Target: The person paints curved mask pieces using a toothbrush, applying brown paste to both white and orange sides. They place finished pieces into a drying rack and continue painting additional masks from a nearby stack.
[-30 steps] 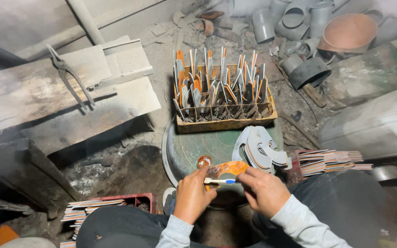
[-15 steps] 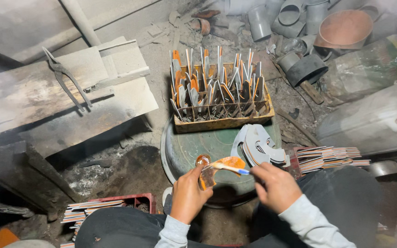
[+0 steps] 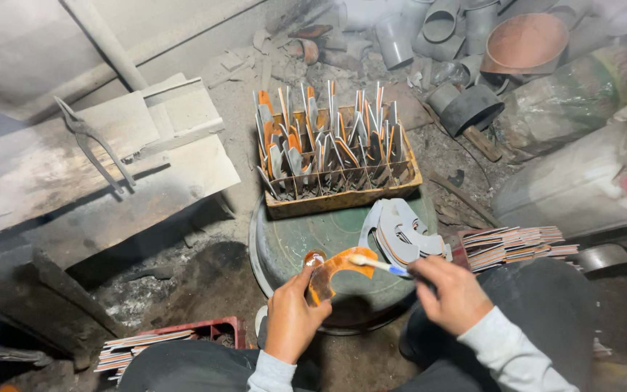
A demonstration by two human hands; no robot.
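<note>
My left hand [image 3: 292,319] pinches a curved, orange-coated flat piece [image 3: 337,267] and holds it over a round green metal drum lid [image 3: 295,247]. A small brush [image 3: 379,266] with a white and blue handle is gripped in my right hand [image 3: 453,294], its tip touching the orange piece. Just right of the piece lies a loose pile of grey curved pieces [image 3: 400,231] on the lid. Beyond it stands a wooden rack [image 3: 339,197] filled with several upright grey and orange pieces.
A stack of flat pieces [image 3: 517,245] lies to the right, another stack [image 3: 139,348] at lower left by a red crate [image 3: 215,330]. Metal tongs [image 3: 96,149] rest on grey slabs at left. Pipe sections [image 3: 437,29] and an orange bowl [image 3: 527,42] crowd the back.
The left hand has turned and raised the orange piece slightly. The brush in my right hand has shifted right and up along the piece.
</note>
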